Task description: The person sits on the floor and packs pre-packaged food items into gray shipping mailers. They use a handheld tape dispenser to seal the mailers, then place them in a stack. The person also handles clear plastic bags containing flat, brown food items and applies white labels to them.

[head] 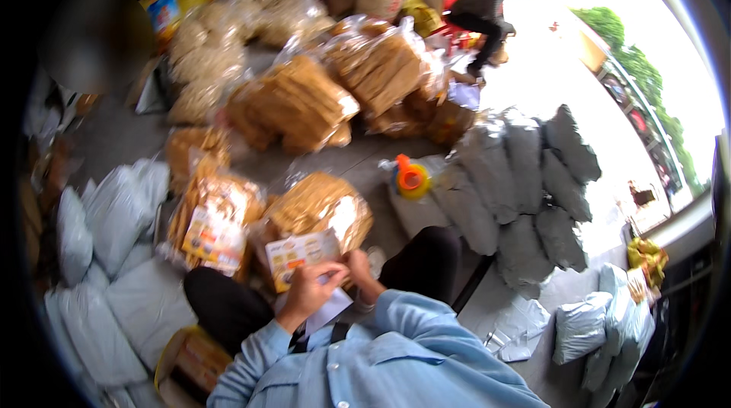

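Note:
In front of me stands a clear plastic bag of brown, sheet-like goods (320, 202). A printed card (301, 254) with pictures and writing lies against its near side. Over the card's lower edge, my left hand (314, 288) has its fingers bent together. A pale sheet, perhaps paper (331, 312), shows below it; blur hides whether the fingers grip it. My right hand (364, 272) is close beside the left, by the bag's near right edge, its fingertips partly hidden. A similar bag (223, 202) with a printed card (214, 239) stands to the left.
White plastic parcels (125, 294) pile up on my left. Grey parcels (519, 174) lie in rows on the right, with an orange and yellow plastic item (411, 178) beside them. Larger bags of brown goods (291, 102) stand ahead. A person (482, 14) sits near the bright opening.

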The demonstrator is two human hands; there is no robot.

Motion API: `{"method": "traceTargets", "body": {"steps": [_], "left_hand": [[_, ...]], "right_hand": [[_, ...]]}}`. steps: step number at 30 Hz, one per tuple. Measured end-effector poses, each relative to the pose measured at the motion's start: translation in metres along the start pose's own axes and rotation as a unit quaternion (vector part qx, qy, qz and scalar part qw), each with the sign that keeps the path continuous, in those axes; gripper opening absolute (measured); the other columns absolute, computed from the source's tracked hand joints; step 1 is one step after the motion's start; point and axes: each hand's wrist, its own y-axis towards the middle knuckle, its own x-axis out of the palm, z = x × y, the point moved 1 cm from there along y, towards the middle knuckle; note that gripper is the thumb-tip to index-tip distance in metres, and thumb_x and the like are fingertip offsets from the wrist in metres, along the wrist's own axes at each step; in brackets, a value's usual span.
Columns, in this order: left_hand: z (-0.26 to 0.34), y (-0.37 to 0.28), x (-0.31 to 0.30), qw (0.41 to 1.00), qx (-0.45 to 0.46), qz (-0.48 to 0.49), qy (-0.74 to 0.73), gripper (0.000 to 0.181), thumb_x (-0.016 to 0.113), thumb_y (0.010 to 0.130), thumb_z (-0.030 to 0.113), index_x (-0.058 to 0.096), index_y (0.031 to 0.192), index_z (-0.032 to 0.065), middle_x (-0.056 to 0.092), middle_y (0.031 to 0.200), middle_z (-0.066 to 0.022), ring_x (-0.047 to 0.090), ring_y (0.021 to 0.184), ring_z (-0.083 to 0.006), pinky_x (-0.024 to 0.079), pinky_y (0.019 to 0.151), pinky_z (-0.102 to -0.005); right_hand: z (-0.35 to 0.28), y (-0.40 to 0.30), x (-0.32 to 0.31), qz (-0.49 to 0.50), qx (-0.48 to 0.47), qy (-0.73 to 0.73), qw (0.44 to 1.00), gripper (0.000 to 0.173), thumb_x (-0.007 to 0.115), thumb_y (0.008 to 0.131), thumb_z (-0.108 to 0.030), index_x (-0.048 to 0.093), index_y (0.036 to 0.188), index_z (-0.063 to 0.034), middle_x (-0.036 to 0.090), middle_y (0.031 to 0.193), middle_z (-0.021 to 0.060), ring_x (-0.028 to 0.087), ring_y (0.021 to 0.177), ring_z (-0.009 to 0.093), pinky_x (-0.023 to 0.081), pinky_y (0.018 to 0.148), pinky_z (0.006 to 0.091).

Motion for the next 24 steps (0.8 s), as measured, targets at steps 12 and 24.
{"method": "traceTargets", "body": {"steps": [12,24], "left_hand": [[-0.073,-0.022,-0.003,0.986,-0.134,0.102,-0.018,0.013,0.067,0.077,0.011,0.067,0.077,-0.0024,0.061,0.06,-0.0039,0.054,0.057,-0.0084,0.043,0.055,-0.0243],[-0.13,-0.045,-0.003,0.979,-0.171,0.11,-0.014,0.015,0.07,0.076,0.015,0.068,0.079,0.0002,0.066,0.069,-0.0057,0.061,0.065,-0.0114,0.048,0.062,-0.0264]], "right_hand": [[-0.001,0.004,0.004,0.056,0.056,0.04,0.996,0.025,0.068,0.073,-0.029,0.071,0.082,-0.0063,0.065,0.072,0.0174,0.065,0.071,0.032,0.05,0.065,0.0416],[-0.03,-0.004,-0.032,0.104,-0.031,0.141,0.984,0.037,0.078,0.069,-0.033,0.066,0.073,0.0011,0.063,0.061,0.011,0.059,0.053,0.017,0.046,0.051,0.0318]]}}
